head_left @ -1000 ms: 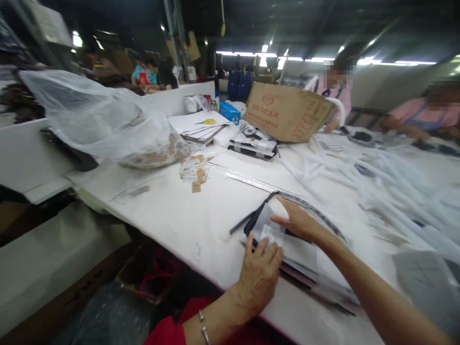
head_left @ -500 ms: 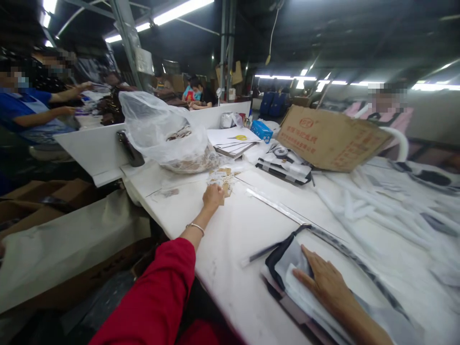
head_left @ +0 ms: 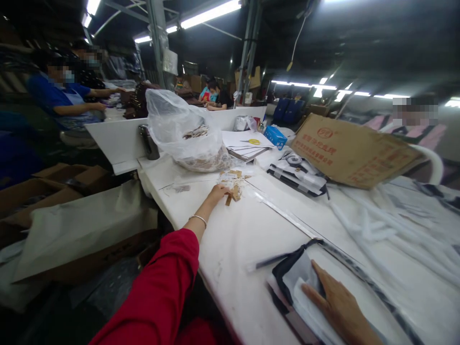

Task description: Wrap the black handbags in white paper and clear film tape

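At the left side of the white table, my left hand (head_left: 217, 192) has its fingers pinched together at the edge of a small heap of tan tags (head_left: 235, 191) with pale strings. One tag touches the fingertips; what lies inside the pinch is too small to make out. My right hand (head_left: 338, 302) rests with fingers spread on a folded grey and white fabric piece (head_left: 296, 275) with a dark edge. Beyond that piece a long clear-and-dark strip (head_left: 283, 213) runs across the table.
Behind the tags stands a translucent plastic bag (head_left: 179, 124) of brown pieces. Yellow scissors (head_left: 254, 142) lie on white sheets (head_left: 233, 139) near a blue box (head_left: 275, 137). A cardboard box (head_left: 352, 148) and white tubing (head_left: 370, 225) occupy the right. Co-workers sit beyond.
The view has swung left, so the scene sits farther right. My left hand has drawn slightly leftward off the tag heap, uncovering more of it. My right hand stays on the fabric.
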`<state>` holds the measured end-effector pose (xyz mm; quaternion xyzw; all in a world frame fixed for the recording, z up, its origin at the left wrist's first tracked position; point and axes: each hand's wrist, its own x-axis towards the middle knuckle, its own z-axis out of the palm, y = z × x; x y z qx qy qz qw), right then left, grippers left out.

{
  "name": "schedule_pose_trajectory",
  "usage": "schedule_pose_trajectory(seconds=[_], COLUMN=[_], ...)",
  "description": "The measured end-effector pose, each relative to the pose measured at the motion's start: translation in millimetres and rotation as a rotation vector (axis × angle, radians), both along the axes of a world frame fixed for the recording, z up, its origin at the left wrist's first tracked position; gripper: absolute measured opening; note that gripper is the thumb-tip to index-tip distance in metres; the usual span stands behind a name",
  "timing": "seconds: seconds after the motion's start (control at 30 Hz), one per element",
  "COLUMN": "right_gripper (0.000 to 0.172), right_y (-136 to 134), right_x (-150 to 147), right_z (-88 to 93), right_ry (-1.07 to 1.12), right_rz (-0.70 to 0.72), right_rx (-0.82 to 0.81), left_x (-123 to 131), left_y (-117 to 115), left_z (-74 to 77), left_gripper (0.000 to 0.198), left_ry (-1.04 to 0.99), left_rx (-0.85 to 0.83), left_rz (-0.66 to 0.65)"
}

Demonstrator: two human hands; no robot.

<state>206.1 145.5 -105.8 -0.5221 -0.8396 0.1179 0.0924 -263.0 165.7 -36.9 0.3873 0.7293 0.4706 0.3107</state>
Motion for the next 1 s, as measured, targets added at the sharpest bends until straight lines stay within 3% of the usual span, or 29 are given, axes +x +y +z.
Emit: schedule_pose_trajectory(seconds=[0.17, 0.3, 0.4, 0.5, 0.57, 0.67, 0.77, 0.87, 1.0], right_gripper=[0.081, 0.072, 0.066, 0.062, 0.067, 0.07, 0.058, 0.041, 0.034], right_y=[8.7, 11.6, -4.6, -33.6, -51.9, -72.6, -85.5, -91.3, -94.4], right_x=[9.8, 7.9, -24.0, -78.9, -116.9, -158.1, -175.0, -174.1, -160.4], right_z=[16.8, 54.6, 101.1, 140.7, 153.8, 155.6, 148.2, 140.3, 135.3], right_ry=[0.175, 0.346, 0.442, 0.661, 0.831, 0.999, 1.058, 1.039, 1.061], right_rz=[-0.034, -0.152, -0.219, -0.092, 0.031, 0.22, 0.325, 0.283, 0.172], right_rx=[-0.173, -0.163, -0.153, -0.385, -0.585, -0.813, -0.968, -1.017, -1.026], left_x=[-6.2, 8.2, 30.0, 56.4, 73.0, 92.4, 104.5, 110.9, 115.5], left_y=[-43.1, -80.4, -103.9, -121.7, -130.8, -141.4, -147.7, -147.3, -136.6], left_z=[18.1, 35.0, 49.1, 65.1, 76.3, 91.1, 100.9, 103.7, 94.9], left_gripper=[0.034, 0.046, 0.05, 0.047, 0.042, 0.035, 0.03, 0.029, 0.032], left_ry=[-0.369, -0.538, -0.595, -0.619, -0.618, -0.571, -0.505, -0.476, -0.519], left_rx=[0.22, 0.313, 0.318, 0.292, 0.27, 0.257, 0.249, 0.231, 0.223], left_rz=[-0.158, -0.292, -0.418, -0.575, -0.696, -0.836, -0.884, -0.865, -0.785])
